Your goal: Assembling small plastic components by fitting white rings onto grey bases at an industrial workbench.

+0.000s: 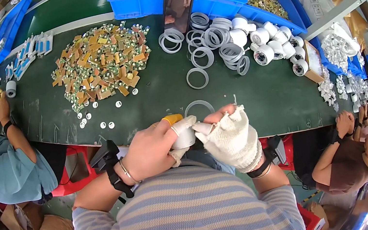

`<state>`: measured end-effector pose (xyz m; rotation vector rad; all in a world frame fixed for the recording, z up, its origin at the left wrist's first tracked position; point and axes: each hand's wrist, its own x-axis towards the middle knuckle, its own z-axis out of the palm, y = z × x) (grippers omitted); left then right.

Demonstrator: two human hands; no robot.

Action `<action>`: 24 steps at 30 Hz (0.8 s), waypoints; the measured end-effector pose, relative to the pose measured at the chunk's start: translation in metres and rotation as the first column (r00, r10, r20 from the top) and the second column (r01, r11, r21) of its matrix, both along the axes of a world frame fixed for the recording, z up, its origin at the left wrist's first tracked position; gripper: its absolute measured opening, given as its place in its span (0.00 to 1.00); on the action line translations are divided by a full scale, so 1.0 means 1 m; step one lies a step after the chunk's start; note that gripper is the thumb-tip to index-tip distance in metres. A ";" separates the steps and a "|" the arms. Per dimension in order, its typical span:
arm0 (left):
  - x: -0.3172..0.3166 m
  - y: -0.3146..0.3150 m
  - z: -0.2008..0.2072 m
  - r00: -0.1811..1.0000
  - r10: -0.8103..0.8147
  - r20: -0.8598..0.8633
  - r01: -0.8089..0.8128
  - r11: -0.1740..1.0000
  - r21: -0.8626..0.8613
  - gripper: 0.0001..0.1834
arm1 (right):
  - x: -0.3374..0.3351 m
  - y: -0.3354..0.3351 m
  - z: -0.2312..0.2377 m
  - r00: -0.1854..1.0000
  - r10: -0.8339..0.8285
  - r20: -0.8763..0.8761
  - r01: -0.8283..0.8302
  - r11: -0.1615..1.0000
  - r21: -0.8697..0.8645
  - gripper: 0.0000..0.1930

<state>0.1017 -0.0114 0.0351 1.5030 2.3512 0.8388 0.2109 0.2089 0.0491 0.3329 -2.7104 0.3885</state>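
My left hand [148, 151], with a yellow cover on one finger and white covers on others, is closed round a white cylindrical housing [184, 139] at the table's near edge. My right hand [231, 138], in a cream knitted glove with bare fingertips, has its fingers curled in against the housing's right side. What those fingers pinch, if anything, is hidden. Just beyond both hands lies a clear grey ring [198, 107], partly covered by them.
Circuit boards [101, 63] are heaped at centre-left, with small white discs [103, 125] before them. Grey rings [217, 36], white camera units [274, 42] and a phone [177, 8] sit near a blue bin [137, 6]. People work at left [10, 165] and right [348, 155].
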 end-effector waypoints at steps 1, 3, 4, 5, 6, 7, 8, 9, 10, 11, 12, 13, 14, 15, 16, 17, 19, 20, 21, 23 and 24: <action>-0.002 0.000 -0.002 1.000 0.000 0.001 0.000 1.000 -0.001 0.42 | 0.002 -0.002 -0.001 1.000 0.014 0.020 -0.014 1.000 -0.006 0.15; -0.010 -0.006 -0.008 0.994 -0.047 -0.099 0.051 0.998 0.040 0.40 | 0.003 -0.003 0.006 0.999 0.013 0.034 -0.013 1.000 -0.003 0.18; -0.016 -0.010 -0.014 0.990 -0.068 -0.125 0.065 0.997 -0.027 0.38 | 0.002 -0.002 0.016 0.999 0.031 0.018 -0.029 0.991 -0.128 0.20; -0.024 -0.011 -0.011 0.990 -0.069 -0.123 0.066 0.998 -0.024 0.38 | -0.001 0.001 0.022 0.999 0.048 0.001 -0.046 0.968 -0.247 0.22; -0.032 -0.012 -0.003 0.982 -0.127 0.142 0.127 0.992 0.013 0.35 | -0.003 0.010 0.022 0.996 0.082 0.035 -0.072 0.972 -0.222 0.23; -0.036 -0.012 0.001 0.900 -0.186 0.395 0.175 0.983 0.064 0.32 | -0.008 0.019 0.018 0.992 0.124 -0.002 -0.121 0.967 -0.222 0.21; -0.031 -0.011 -0.019 0.716 -0.321 0.620 0.083 0.921 0.380 0.30 | -0.009 0.028 0.009 0.984 0.180 -0.007 -0.173 0.932 -0.318 0.18; -0.027 -0.009 -0.021 0.558 -0.357 0.749 -0.019 0.897 0.442 0.34 | -0.012 0.033 0.002 0.972 0.233 -0.014 -0.218 0.886 -0.408 0.15; -0.025 -0.006 -0.030 0.403 -0.342 0.849 -0.166 0.885 0.436 0.36 | -0.009 0.031 0.003 0.972 0.235 -0.016 -0.221 0.885 -0.409 0.15; -0.023 -0.003 -0.034 0.226 -0.338 0.914 -0.309 0.865 0.396 0.39 | -0.004 0.025 0.008 0.982 0.184 0.050 -0.118 0.792 -0.598 0.13; -0.019 -0.001 -0.031 0.075 -0.285 0.956 -0.422 0.859 0.289 0.43 | 0.000 0.020 0.013 0.981 0.148 0.127 -0.002 0.658 -0.753 0.11; -0.016 0.003 -0.033 0.073 -0.281 0.957 -0.427 0.858 0.285 0.43 | -0.001 0.016 0.017 0.980 0.153 0.129 -0.003 0.655 -0.755 0.11; -0.013 0.008 -0.034 0.052 -0.363 0.930 -0.447 0.824 0.347 0.46 | -0.001 0.011 0.022 0.941 0.238 0.242 0.128 0.412 -0.902 0.11; -0.011 0.012 -0.036 0.033 -0.443 0.896 -0.470 0.785 0.405 0.48 | -0.001 0.007 0.023 0.882 0.349 0.317 0.283 0.144 -0.948 0.11; -0.011 0.014 -0.041 0.006 -0.455 0.890 -0.487 0.776 0.400 0.57 | -0.002 0.003 0.018 0.882 0.355 0.309 0.285 0.120 -0.951 0.15; -0.009 0.015 -0.039 0.003 -0.452 0.892 -0.488 0.778 0.396 0.57 | -0.003 0.003 0.013 0.881 0.356 0.311 0.289 0.117 -0.950 0.15; -0.004 0.014 -0.035 0.107 -0.361 0.927 -0.465 0.806 0.367 0.62 | -0.003 0.003 0.008 0.913 0.250 0.323 0.262 0.249 -0.932 0.15; -0.004 0.011 -0.035 0.017 -0.400 0.916 -0.471 0.805 0.360 0.66 | -0.003 0.002 0.007 0.912 0.252 0.325 0.264 0.245 -0.933 0.15; -0.003 0.010 -0.036 0.015 -0.397 0.918 -0.472 0.806 0.356 0.66 | -0.003 0.001 0.007 0.915 0.251 0.317 0.248 0.271 -0.930 0.14; 0.000 0.009 -0.039 0.119 -0.390 0.913 -0.435 0.806 0.401 0.64 | -0.003 0.000 0.007 0.920 0.247 0.303 0.216 0.324 -0.921 0.14; 0.001 0.010 -0.040 0.096 -0.393 0.914 -0.441 0.807 0.393 0.65 | -0.003 -0.001 0.007 0.920 0.248 0.305 0.218 0.323 -0.921 0.14</action>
